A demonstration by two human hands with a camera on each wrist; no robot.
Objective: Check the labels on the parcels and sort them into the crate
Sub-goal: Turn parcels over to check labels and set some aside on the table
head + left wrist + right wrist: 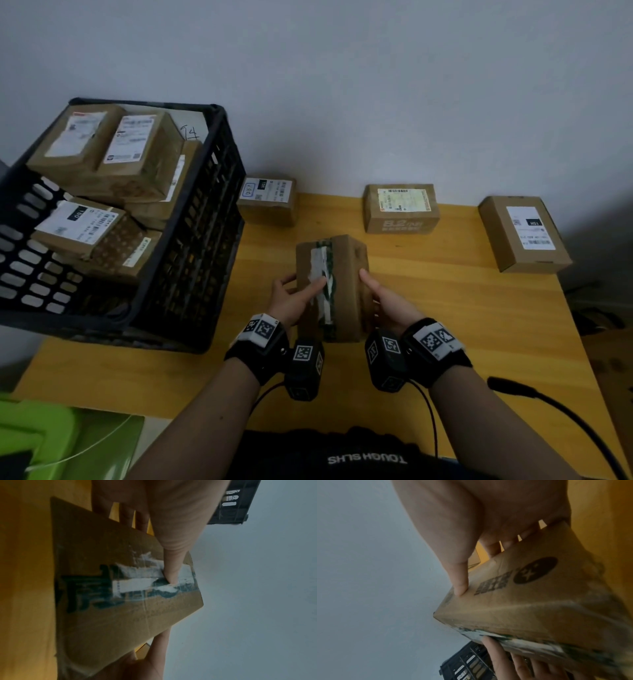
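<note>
Both hands hold a brown cardboard parcel (342,284) with torn white paper and green tape down its top, above the yellow table (445,325). My left hand (294,296) grips its left side, thumb lying on the torn tape (137,585). My right hand (383,298) grips the right side, thumb along the top edge (460,582), fingers under it. The same parcel (111,615) fills the left wrist view and, as the parcel (530,601), the right wrist view. The black plastic crate (191,240) stands at left with several labelled parcels inside.
Three labelled parcels lie on the table by the wall: one (269,200) beside the crate, one (400,209) at centre, one (524,233) at far right. A green object (37,438) sits at the bottom left. A black cable (565,411) crosses the table's right front.
</note>
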